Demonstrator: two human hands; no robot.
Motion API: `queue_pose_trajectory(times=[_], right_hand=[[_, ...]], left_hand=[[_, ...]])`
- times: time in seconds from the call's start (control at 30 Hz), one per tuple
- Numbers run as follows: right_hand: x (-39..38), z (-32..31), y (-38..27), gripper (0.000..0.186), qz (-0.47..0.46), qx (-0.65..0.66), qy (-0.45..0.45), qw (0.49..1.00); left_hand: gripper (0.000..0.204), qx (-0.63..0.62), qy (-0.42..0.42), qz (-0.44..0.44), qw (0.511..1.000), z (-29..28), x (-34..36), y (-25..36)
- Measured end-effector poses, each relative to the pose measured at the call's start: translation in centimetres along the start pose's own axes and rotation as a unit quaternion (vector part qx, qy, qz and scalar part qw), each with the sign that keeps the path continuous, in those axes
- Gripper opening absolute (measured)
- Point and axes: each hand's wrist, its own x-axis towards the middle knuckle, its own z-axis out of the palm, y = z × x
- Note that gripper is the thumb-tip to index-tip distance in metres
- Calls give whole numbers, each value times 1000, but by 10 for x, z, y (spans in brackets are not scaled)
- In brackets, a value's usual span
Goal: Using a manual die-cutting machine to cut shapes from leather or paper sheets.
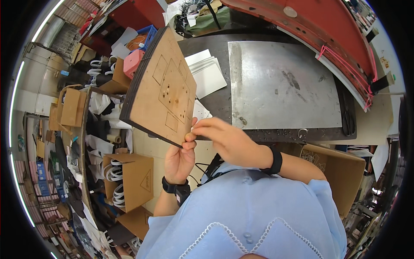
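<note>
My left hand [180, 163] grips the lower corner of a tan wooden board [176, 96] with a thick dark edge. The board is tilted up on its side, and its face carries thin cut outlines and several small dark holes; it looks like a cutting die board. My right hand [228, 142] is at the same corner, close to the left fingertips. Its thumb and fingers are pinched together by the board's edge, and whatever lies between them is too small to make out. White sheets [208, 77] lie stacked on the bench behind the board.
A grey metal plate [280, 86] rests on the dark bench, with black scissors [348, 118] at its right. Above it stretches a red machine beam [293, 17] with a pink cord. Cardboard boxes [140, 181] stand at the left; another open carton [340, 172] is at the lower right.
</note>
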Motion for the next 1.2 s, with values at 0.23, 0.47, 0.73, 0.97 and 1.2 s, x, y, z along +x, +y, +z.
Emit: queue_pose_trajectory(times=[0.23, 0.47, 0.73, 0.97, 1.2], right_hand=[[9, -3, -16, 58, -26, 36, 91, 995], [16, -21, 0, 60, 7, -74, 166, 983], [5, -16, 16, 57, 112, 45, 75, 990], [30, -21, -30, 58, -54, -36, 239, 969], [14, -7, -3, 50, -96, -38, 123, 987]], left_hand=[[49, 48, 38, 32, 998, -8, -1, -5], [47, 53, 43, 27, 997, -8, 1, -4], [47, 86, 51, 8, 995, -8, 0, -3], [46, 62, 11, -28, 998, -19, 3, 1], [39, 104, 53, 15, 993, -10, 4, 5]])
